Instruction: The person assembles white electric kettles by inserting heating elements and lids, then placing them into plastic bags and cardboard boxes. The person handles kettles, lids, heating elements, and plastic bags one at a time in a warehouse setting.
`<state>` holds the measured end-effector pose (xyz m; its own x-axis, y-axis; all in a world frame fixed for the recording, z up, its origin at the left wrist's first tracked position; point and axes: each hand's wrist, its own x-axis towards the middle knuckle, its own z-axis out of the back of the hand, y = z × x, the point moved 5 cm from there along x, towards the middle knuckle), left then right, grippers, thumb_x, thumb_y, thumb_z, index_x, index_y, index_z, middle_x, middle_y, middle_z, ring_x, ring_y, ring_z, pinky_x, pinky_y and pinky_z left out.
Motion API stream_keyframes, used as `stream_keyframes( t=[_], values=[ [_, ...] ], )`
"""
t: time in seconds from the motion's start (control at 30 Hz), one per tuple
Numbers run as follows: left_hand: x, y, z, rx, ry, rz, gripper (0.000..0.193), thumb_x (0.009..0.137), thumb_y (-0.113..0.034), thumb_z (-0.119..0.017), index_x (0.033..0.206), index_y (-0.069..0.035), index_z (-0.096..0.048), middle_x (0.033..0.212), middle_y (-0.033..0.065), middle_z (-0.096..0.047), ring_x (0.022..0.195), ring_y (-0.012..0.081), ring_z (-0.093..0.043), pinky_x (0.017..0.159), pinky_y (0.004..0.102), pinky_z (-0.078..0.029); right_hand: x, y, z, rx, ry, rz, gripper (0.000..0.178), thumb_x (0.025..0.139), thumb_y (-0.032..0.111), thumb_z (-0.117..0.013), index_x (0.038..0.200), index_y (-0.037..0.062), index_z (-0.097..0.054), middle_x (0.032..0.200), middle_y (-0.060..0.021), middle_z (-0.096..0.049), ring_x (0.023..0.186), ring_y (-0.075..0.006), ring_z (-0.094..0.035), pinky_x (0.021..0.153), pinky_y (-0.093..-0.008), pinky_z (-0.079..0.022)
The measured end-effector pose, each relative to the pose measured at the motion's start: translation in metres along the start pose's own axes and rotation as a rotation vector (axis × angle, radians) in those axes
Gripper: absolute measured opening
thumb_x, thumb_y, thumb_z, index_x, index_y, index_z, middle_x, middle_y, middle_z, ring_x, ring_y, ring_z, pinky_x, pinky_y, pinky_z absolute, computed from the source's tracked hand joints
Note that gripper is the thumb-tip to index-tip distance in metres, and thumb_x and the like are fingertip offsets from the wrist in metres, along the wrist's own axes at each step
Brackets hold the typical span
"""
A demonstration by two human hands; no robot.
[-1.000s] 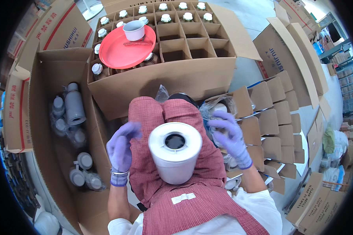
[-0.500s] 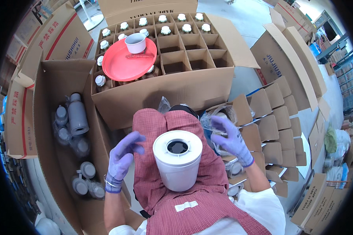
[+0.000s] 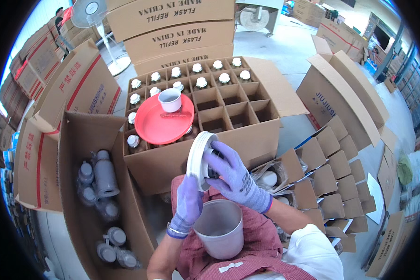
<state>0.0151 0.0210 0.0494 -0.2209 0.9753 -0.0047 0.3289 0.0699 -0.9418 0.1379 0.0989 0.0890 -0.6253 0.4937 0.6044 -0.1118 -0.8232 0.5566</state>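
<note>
A white round lid with a ribbed rim is tilted on edge above my lap. My left hand, in a purple glove, grips its lower edge. My gloved right hand is closed about the dark round piece at the lid's centre; its fingers partly hide that piece. Below them, a light grey pail-shaped container stands on my lap, its top uncovered and its inside showing.
Ahead stands a divided carton of white-capped bottles, with a red tray and white cup on it. A deep carton with grey bottles is at left. Cardboard dividers fan out at right, beside plastic-wrapped parts.
The lid has come off the container and is now held up in both hands. Both hands, apart and empty before, have met in the middle. The view has tilted upward.
</note>
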Motion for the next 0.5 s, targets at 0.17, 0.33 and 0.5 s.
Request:
stream_keyframes(
  t=[0.17, 0.33, 0.5],
  values=[
    [0.007, -0.021, -0.014, 1.027, 0.254, -1.010, 0.056, 0.080, -0.035, -0.069, 0.135, -0.031, -0.056, 0.147, 0.0129, -0.042, 0.125, 0.0441, -0.042, 0.106, 0.0636, -0.033, -0.013, -0.037, 0.006, 0.618, 0.182, -0.371, 0.059, 0.089, 0.011, -0.068, 0.142, 0.0025, -0.045, 0.142, -0.0161, -0.049, 0.131, -0.0238, -0.050, 0.113, -0.0382, -0.037],
    [0.026, -0.003, -0.029, 1.392, 0.385, -1.009, 0.052, 0.078, -0.026, -0.070, 0.129, -0.029, -0.061, 0.140, 0.0090, -0.048, 0.127, 0.0362, -0.043, 0.107, 0.0647, -0.031, 0.002, -0.098, 0.041, -0.074, 0.446, 0.111, 0.048, 0.092, 0.019, -0.064, 0.137, 0.0056, -0.051, 0.128, -0.0195, -0.058, 0.114, -0.0317, -0.061, 0.099, -0.0405, -0.049],
    [0.049, 0.017, -0.017, 1.071, 0.290, -0.609, 0.050, 0.083, -0.019, -0.067, 0.131, -0.010, -0.060, 0.137, 0.0156, -0.052, 0.131, 0.0395, -0.043, 0.114, 0.0556, -0.026, 0.054, -0.206, 0.036, -0.677, 0.513, -0.540, 0.059, 0.089, 0.057, -0.056, 0.126, 0.0108, -0.058, 0.110, -0.0208, -0.064, 0.105, -0.0361, -0.065, 0.088, -0.0459, -0.053]
  ],
)
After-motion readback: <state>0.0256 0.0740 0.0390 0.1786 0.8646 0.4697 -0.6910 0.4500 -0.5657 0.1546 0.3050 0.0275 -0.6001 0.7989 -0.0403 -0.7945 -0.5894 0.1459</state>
